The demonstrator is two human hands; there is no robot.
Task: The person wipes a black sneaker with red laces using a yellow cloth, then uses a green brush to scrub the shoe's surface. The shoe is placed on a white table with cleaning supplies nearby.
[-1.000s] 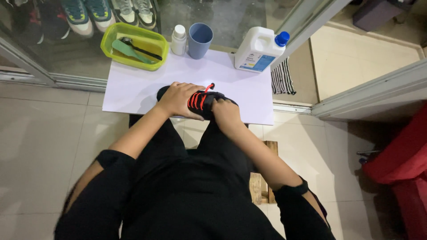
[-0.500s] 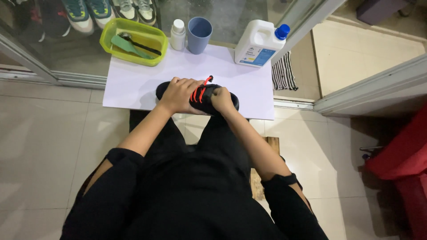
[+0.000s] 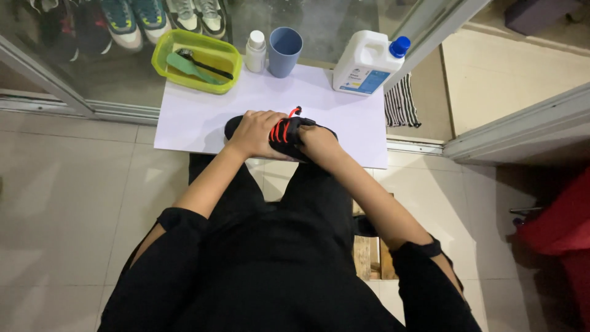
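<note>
A black shoe (image 3: 284, 133) with red-orange laces lies on a white sheet (image 3: 196, 117) spread on the tiled floor. My left hand (image 3: 255, 132) grips the shoe over its heel half. My right hand (image 3: 319, 141) holds the toe side, fingers pressed on the upper beside the laces. One red lace end sticks up above the shoe. Most of the shoe's body is hidden under both hands.
At the sheet's far edge stand a yellow-green tub (image 3: 196, 60) holding a green brush and a dark tool, a small white bottle (image 3: 255, 51), a blue-grey cup (image 3: 285, 51) and a white jug with a blue cap (image 3: 369, 62). Several sneakers sit behind glass. A striped cloth (image 3: 401, 101) lies right.
The view has shifted slightly; both hands stay on the shoe, and my right hand has slid a little along the toe side.
</note>
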